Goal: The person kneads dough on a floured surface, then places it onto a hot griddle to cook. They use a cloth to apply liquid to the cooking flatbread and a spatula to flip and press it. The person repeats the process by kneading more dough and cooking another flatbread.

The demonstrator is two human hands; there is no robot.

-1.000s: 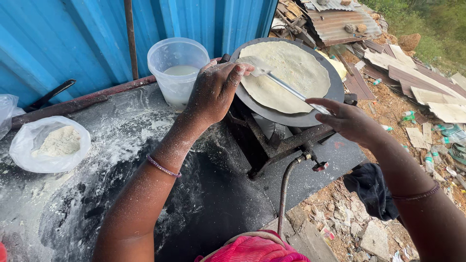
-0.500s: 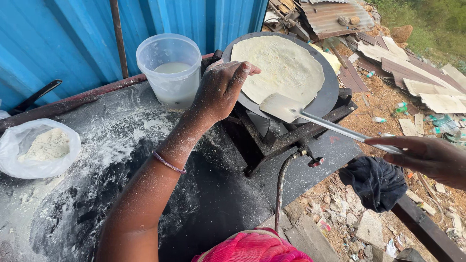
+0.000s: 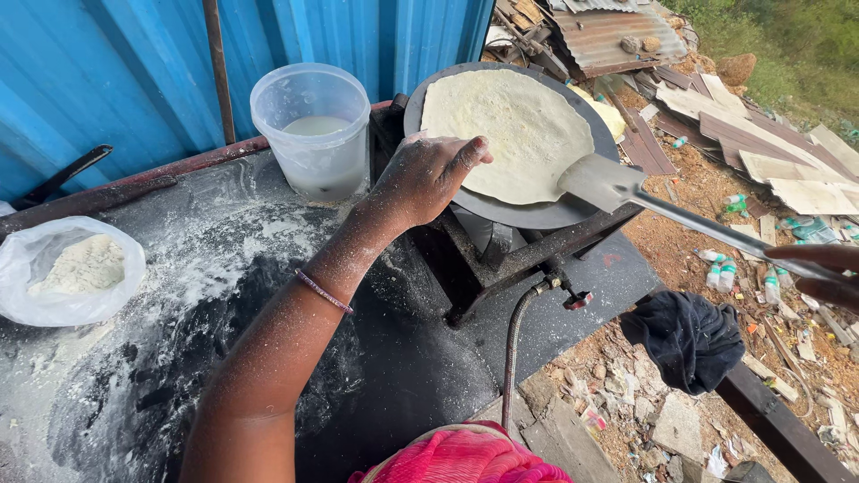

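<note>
The right hand (image 3: 828,273) was cut off by the frame's right edge; only its fingers showed, closed round the handle of the spatula (image 3: 601,182). The handle's end was hidden inside that grip. The spatula's flat blade lay at the near right edge of the flatbread (image 3: 506,130), touching it. The flatbread lay flat on the round pan (image 3: 528,215), which sat on a burner whose flame could not be seen. The left hand (image 3: 425,179) hovered palm down at the pan's near left rim, fingers loosely curled, holding nothing; whether it touched the rim could not be told. The left forearm stretched across the floured worktop (image 3: 224,268), just beside a tub (image 3: 310,130).
</note>
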